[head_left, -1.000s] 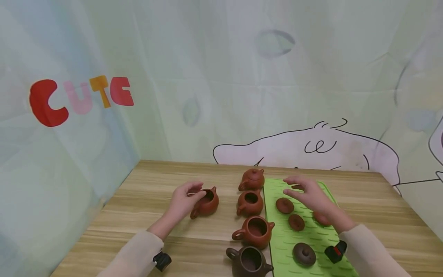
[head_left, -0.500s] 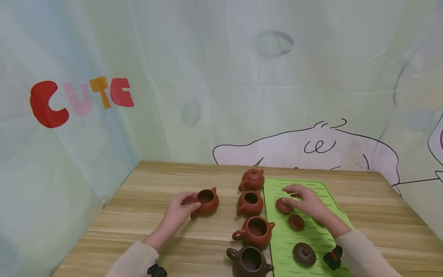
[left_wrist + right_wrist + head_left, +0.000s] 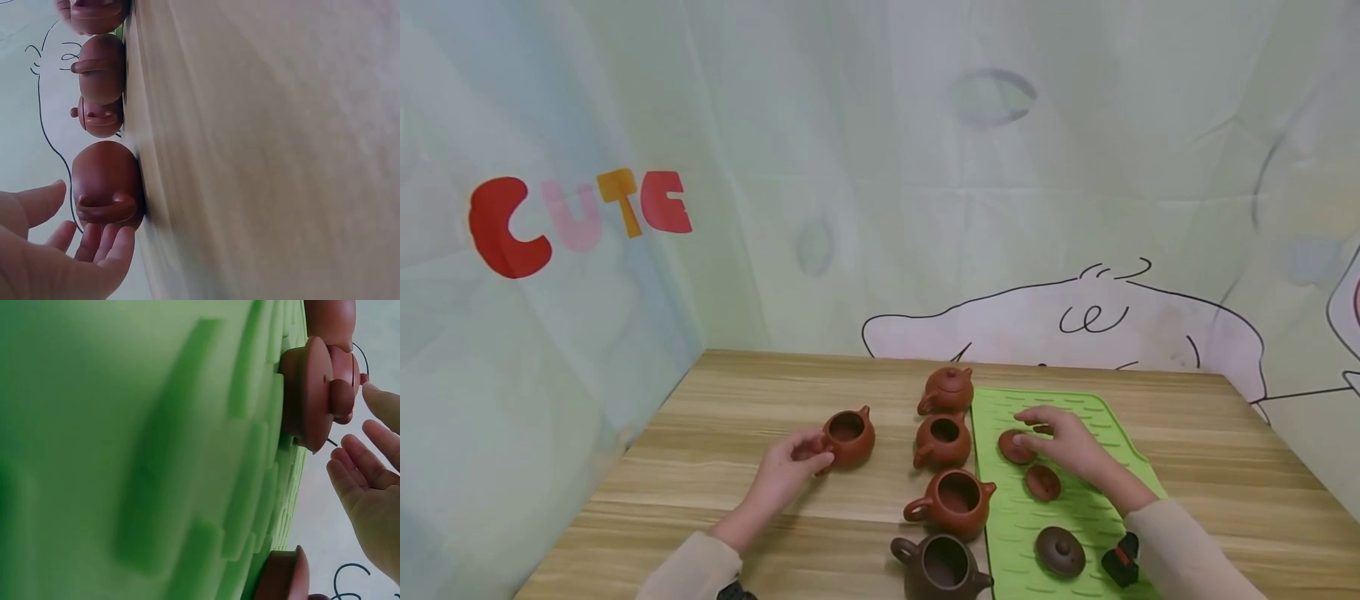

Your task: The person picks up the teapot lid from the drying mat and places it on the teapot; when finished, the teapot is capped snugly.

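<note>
My left hand (image 3: pixel 786 471) is at the handle side of a lidless reddish-brown teapot (image 3: pixel 853 442). In the left wrist view its fingertips (image 3: pixel 122 240) lie by the teapot's handle (image 3: pixel 106 207), with the thumb apart; whether they touch it I cannot tell. Above the green mat, my right hand (image 3: pixel 1063 442) hovers at a reddish-brown teapot lid (image 3: pixel 1009 450). Seen from the right wrist, thumb and fingers are spread near the lid's knob (image 3: pixel 341 400), with a gap between. A second reddish lid (image 3: pixel 1042 483) and a dark brown lid (image 3: pixel 1060 552) lie closer on the mat.
Left of the green mat (image 3: pixel 1000 575) stands a column of teapots: a lidded one (image 3: pixel 949 390) at the back, two lidless reddish ones (image 3: pixel 942 454), (image 3: pixel 973 517), and a dark brown one (image 3: pixel 925 575) in front. A printed cloth (image 3: pixel 850 167) hangs behind the wooden table (image 3: pixel 737 392).
My left hand has drawn back from over the teapot's opening to its handle side. My right hand has come lower, towards the back lid on the mat. The teapots stay put.
</note>
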